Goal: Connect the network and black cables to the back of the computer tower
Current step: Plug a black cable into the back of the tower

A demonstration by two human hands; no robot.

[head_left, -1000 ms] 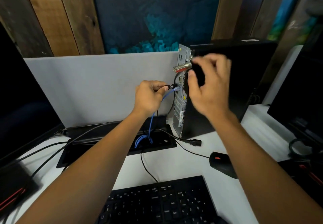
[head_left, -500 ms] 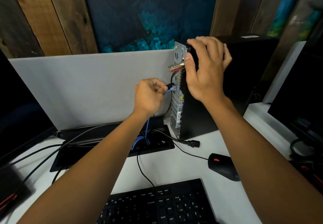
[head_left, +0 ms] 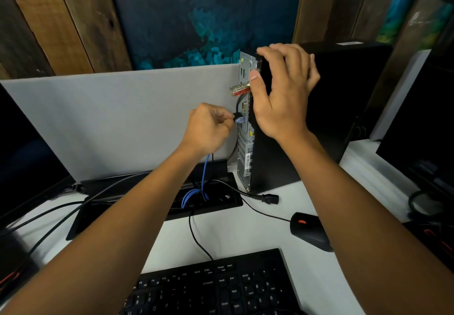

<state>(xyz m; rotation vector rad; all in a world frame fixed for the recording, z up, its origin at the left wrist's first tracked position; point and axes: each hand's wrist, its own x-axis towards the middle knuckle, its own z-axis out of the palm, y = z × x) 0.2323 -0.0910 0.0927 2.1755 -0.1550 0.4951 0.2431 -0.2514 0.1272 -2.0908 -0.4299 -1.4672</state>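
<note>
A black computer tower (head_left: 344,108) stands upright on the white desk, its grey back panel (head_left: 245,147) turned left. My left hand (head_left: 208,128) pinches the plug of the blue network cable (head_left: 204,174) right at the panel's middle ports, beside a black plug there. My right hand (head_left: 282,88) rests over the tower's top rear corner, fingers on top and thumb against the panel edge. A loose black power cable (head_left: 269,198) lies on the desk by the tower's foot, its plug free.
A grey divider (head_left: 122,118) backs the desk. A black cable tray (head_left: 157,206) holds coiled blue cable. A black mouse (head_left: 309,231) and a black keyboard (head_left: 216,287) lie in front. Dark monitors stand at far left and far right.
My right hand rose from the tower's side to its top rear corner. My left hand stayed at the panel with the blue plug. The view shifted slightly.
</note>
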